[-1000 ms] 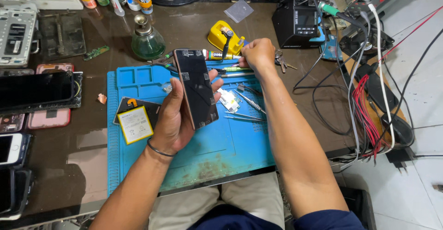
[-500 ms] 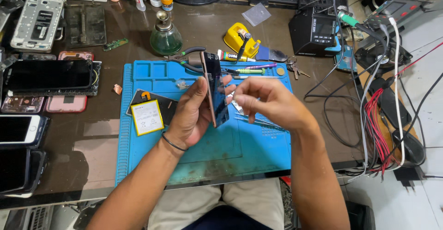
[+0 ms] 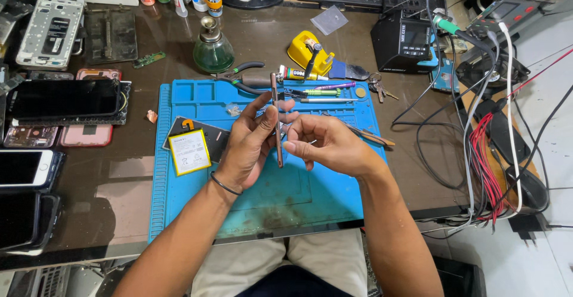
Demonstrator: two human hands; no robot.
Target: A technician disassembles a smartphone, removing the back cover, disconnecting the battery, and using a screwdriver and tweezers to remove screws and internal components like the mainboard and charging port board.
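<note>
Holding a phone [image 3: 277, 121] edge-on above the blue work mat [image 3: 197, 195], we wrap our left hand [image 3: 250, 145] around it, fingers curled against its back. Our right hand [image 3: 325, 145] sits just beside it, fingertips pinched narrowly on a thin pin [image 3: 311, 142]. A battery [image 3: 189, 152] lies on the mat's left part, pliers [image 3: 242, 79] at its top edge.

Bright, even light fell from above; the dark worktop [image 3: 137, 178] showed pale glare patches toward eight o'clock. Shadows stayed soft, focus was sharp throughout, and the edges bowed slightly.
</note>
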